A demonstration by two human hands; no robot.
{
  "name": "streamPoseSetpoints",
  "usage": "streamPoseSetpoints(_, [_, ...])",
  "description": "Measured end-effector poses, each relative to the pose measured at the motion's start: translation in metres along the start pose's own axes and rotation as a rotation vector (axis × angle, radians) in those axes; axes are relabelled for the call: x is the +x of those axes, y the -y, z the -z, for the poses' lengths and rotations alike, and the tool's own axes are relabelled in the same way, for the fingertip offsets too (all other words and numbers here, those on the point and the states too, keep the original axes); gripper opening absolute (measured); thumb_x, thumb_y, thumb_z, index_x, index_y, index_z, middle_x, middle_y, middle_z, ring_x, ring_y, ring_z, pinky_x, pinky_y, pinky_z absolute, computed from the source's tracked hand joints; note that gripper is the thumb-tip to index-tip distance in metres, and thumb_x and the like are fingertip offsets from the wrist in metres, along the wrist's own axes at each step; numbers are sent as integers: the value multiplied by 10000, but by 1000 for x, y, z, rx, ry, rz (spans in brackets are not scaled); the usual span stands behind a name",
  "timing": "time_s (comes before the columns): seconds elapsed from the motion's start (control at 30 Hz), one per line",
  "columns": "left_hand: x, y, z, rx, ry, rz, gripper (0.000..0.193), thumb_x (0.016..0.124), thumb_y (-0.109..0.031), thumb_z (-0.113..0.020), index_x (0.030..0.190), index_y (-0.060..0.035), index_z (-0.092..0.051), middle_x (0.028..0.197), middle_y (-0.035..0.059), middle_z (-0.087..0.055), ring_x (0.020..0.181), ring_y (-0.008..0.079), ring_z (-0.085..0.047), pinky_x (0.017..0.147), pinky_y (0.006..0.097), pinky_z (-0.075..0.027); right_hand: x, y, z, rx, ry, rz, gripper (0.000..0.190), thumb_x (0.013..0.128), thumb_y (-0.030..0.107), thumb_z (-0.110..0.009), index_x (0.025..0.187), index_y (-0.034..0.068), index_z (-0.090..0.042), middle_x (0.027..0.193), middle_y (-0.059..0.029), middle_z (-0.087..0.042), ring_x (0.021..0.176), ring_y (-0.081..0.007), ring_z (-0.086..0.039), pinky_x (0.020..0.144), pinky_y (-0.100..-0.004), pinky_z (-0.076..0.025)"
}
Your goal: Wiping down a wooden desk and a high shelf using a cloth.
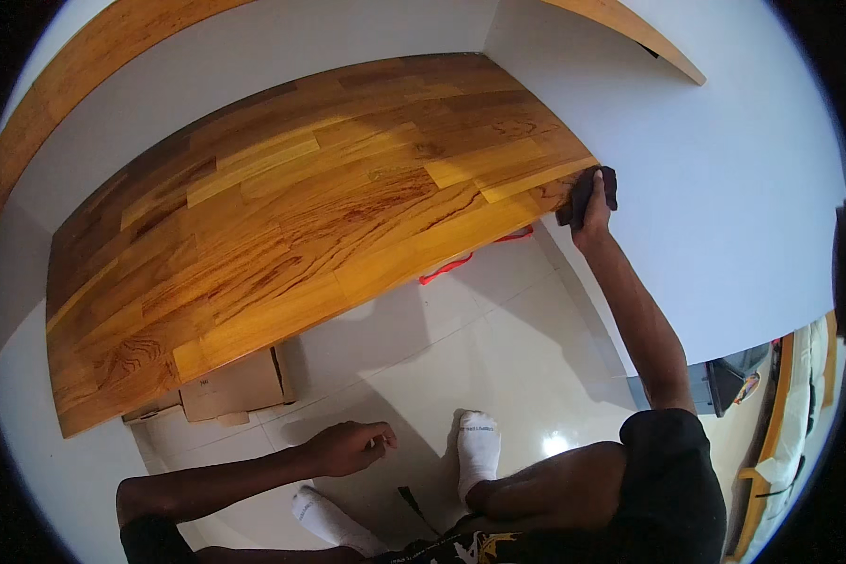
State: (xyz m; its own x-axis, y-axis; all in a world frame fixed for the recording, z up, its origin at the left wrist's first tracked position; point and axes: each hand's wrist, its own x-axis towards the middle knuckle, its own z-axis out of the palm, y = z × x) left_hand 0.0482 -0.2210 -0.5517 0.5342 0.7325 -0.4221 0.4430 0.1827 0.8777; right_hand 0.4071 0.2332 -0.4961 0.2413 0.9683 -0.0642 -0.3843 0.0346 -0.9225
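Observation:
My right hand [595, 211] grips a dark folded cloth [609, 185] with the thumb laid along its upper side. The cloth is against the front right corner of a varnished wooden desktop [310, 211], close to the white side wall. Part of the fingers is hidden behind the cloth. My left hand [349, 448] hangs in the air over the floor, below the desktop's front edge. Its fingers are loosely curled and nothing shows in them.
Under the desktop on the left stands a cardboard box [233, 386]. A red strap-like thing [445, 269] lies below the front edge. Wooden shelves [49, 92] run along the walls above. Glossy tiles cover the floor [529, 352]. Wood-framed furniture with pale cushions [804, 395] stands far right.

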Motion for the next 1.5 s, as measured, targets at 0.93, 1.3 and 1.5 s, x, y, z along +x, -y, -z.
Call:
streamPoseSetpoints(0.93, [32, 36, 9, -410, -212, -99, 132, 1037, -113, -532, 1113, -34, -606, 951, 66, -670, 868, 166, -669, 767, 336, -537, -188, -51, -76, 169, 283, -349, 562, 1039, 600, -471, 1417, 185, -502, 1315, 28, -633, 1131, -192, -627, 992, -419, -519])
streamPoseSetpoints(1.3, [22, -10, 62, -1435, -605, 242, 712, 901, -754, -486, 1189, -111, -596, 1077, 106, -652, 1087, 289, -611, 942, 460, -450, -337, -73, -89, -417, 1148, -1259, 709, 1019, 650, -435, 1486, 117, -444, 1422, -88, -591, 1257, -235, -613, 1042, -445, -526])
streamPoseSetpoints(1.5, [-1, 10, 18, -919, -522, 258, 778, 914, -761, -513, 1282, -85, -627, 1251, 68, -647, 1164, 204, -576, 1025, 410, -433, -355, -71, -87, -802, 1332, -1349, 681, 989, 625, -568, 1346, 47, -531, 1112, -103, -690, 955, -211, -705, 788, -384, -606])
